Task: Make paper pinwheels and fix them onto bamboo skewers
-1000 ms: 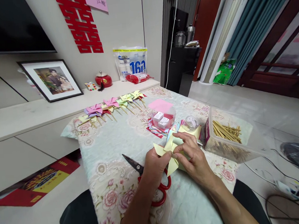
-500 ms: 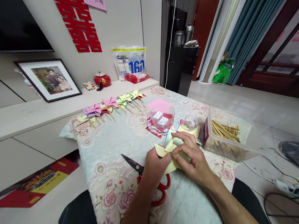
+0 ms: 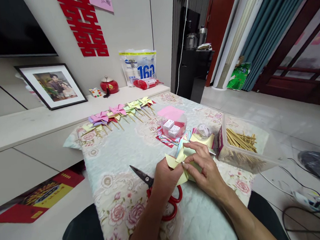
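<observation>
L hand [image 3: 164, 177] & R hand [image 3: 204, 168] pinch yellow paper pinwheel [image 3: 177, 162] over floral tablecloth [image 3: 140, 147], table centre. Scissors [image 3: 154, 190] at 7 o'clock of it, stick box [image 3: 245, 144] at 3. Finished pinwheels [image 3: 117, 112] at 11, TV shelf [image 3: 38, 120] beyond.

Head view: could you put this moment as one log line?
left hand: holds yellow paper pinwheel | right hand: pinches its centre | scissors: on table beneath hands | stick box: right

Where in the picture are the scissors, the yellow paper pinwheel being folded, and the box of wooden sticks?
scissors [image 3: 142, 176], head view, on the dark blades.
yellow paper pinwheel [image 3: 172, 161], head view, on its left flap.
box of wooden sticks [image 3: 240, 140], head view, on the sticks inside.
</observation>
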Tool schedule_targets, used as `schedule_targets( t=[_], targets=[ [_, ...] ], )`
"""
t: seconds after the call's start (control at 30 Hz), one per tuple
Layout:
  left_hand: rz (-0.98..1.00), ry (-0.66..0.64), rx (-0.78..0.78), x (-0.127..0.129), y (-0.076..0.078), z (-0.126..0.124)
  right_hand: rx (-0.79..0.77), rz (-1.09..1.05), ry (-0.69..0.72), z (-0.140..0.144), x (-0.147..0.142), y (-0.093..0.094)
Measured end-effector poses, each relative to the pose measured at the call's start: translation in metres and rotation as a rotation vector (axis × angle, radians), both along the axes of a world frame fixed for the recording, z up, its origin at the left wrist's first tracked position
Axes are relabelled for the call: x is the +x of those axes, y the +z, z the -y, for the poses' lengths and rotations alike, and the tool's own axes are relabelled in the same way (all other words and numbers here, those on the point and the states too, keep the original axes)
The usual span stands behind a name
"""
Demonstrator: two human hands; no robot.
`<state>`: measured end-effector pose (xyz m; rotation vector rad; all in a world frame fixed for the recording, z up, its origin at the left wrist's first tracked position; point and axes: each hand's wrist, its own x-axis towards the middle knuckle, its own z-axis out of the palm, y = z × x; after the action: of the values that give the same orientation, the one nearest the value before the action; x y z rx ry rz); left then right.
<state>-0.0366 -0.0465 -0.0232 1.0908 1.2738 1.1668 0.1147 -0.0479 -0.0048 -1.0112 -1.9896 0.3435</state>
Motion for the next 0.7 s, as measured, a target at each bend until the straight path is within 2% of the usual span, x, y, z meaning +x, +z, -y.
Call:
schedule_targets(
  t=[0.23, 0.7],
  targets=[
    [-0.152, -0.004, 0.085, -0.0004, -0.0060, 0.0006, -0.032, -0.020, -0.038, -0.0006, -0.0005, -0.0012],
    [-0.174, 0.005, 0.099, 0.0002, -0.0059, 0.0002, -0.124, -0.099, -0.046, -0.0009, 0.0001, -0.0037]
  ],
)
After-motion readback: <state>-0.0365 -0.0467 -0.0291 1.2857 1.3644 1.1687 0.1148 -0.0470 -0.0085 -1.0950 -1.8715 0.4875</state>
